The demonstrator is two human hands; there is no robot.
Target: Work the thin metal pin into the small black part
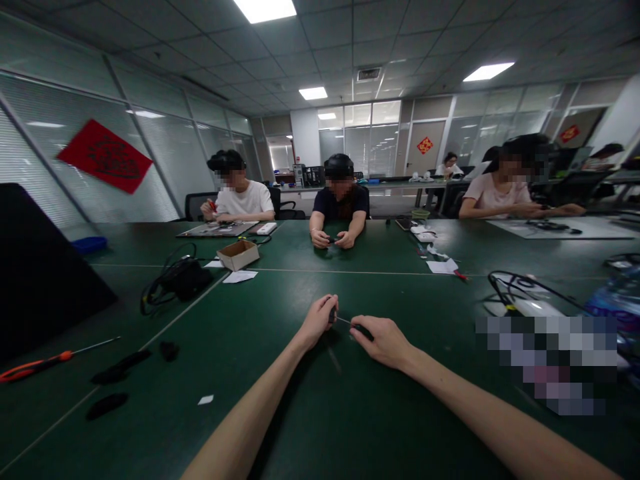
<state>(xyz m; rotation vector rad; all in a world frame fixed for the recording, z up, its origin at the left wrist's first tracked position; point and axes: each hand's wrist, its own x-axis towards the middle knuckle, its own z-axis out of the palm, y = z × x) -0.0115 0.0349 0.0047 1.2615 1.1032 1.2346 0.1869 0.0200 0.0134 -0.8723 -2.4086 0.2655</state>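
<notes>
Above the green table, my left hand (319, 321) is closed around a small black part (333, 313), most of it covered by my fingers. My right hand (386, 341) grips a screwdriver (362, 331) with a dark handle. Its thin metal shaft (343, 321) points left at the black part; whether the tip touches it I cannot tell. Off to the left lie several small black pieces (107, 405) and a white scrap (205, 400). An orange-and-black screwdriver (65, 356) rests at the far left edge.
A dark panel (40, 280) stands at left. Beyond it are a black adapter with cables (187, 279) and an open cardboard box (239, 256). Cables (515, 287) and a plastic bottle (617, 300) crowd the right. Across the table (295, 287) sit several people at work.
</notes>
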